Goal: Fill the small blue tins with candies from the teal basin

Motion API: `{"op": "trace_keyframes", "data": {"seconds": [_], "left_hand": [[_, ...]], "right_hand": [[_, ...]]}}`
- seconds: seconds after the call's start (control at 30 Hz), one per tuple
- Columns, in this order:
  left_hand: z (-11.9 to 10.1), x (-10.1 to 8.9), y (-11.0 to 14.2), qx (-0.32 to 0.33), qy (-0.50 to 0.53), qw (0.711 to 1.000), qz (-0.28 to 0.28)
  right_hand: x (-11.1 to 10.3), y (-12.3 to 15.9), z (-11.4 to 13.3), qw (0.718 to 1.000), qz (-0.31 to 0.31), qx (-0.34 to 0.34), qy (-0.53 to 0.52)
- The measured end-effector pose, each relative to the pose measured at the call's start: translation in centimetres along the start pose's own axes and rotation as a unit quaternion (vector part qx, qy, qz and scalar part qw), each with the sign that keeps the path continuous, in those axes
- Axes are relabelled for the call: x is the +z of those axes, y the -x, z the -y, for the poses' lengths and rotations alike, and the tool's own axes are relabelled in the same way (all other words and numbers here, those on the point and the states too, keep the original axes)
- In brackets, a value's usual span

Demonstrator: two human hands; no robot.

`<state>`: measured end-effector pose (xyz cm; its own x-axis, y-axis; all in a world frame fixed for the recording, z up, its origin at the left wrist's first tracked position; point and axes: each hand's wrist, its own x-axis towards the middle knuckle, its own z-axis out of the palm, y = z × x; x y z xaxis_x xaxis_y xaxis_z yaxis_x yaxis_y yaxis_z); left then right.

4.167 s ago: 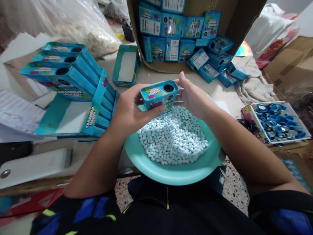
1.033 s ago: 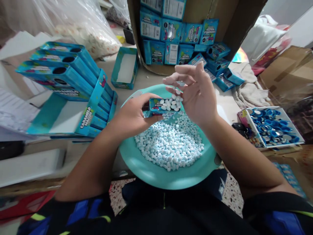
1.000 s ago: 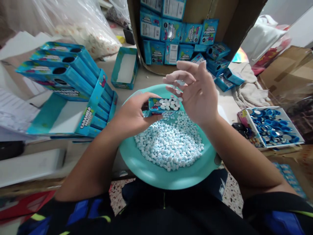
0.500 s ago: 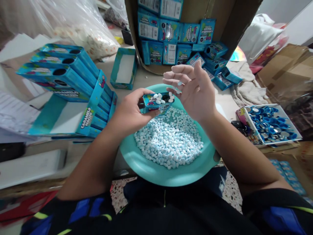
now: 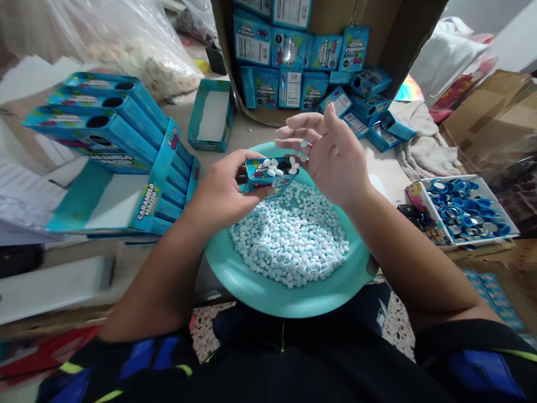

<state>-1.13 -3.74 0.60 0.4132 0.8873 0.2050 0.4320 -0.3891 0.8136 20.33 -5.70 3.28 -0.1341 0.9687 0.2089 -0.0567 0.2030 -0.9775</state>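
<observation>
My left hand (image 5: 229, 193) is closed round a small blue candy box (image 5: 262, 184), its printed top facing up with a round dark hole. Several white candies (image 5: 277, 168) lie on that top beside the hole. Palm up and fingers apart, my right hand (image 5: 331, 154) hovers just right of the box, with a couple of candies on its fingers. Beneath both hands a turquoise basin (image 5: 289, 305) rests near my lap, holding a heap of pale blue and white candies (image 5: 293, 246).
A blue display tray (image 5: 146, 196) of tall boxes stands left. Behind it sits a shallow blue tray (image 5: 212, 115). A carton (image 5: 409, 45) of blue boxes rises at the back. Right are a white box (image 5: 470, 210) of blue-and-silver pieces and a grey cloth (image 5: 430, 143).
Candies have been heaped on the box top, and the pile there has since thinned, baring the hole. The right hand has opened beside the box; over the last half second little has moved.
</observation>
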Motion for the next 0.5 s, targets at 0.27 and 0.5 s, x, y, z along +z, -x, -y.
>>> {"op": "trace_keyframes", "data": {"seconds": [0.27, 0.5], "left_hand": [[0.20, -0.03, -0.07, -0.005, -0.012, 1.000, 0.010], [0.24, -0.01, -0.11, 0.001, -0.014, 1.000, 0.013]], "right_hand": [[0.05, -0.12, -0.05, 1.000, 0.009, -0.012, 0.003], [-0.01, -0.17, 0.31, 0.998, 0.013, 0.000, 0.053]]}}
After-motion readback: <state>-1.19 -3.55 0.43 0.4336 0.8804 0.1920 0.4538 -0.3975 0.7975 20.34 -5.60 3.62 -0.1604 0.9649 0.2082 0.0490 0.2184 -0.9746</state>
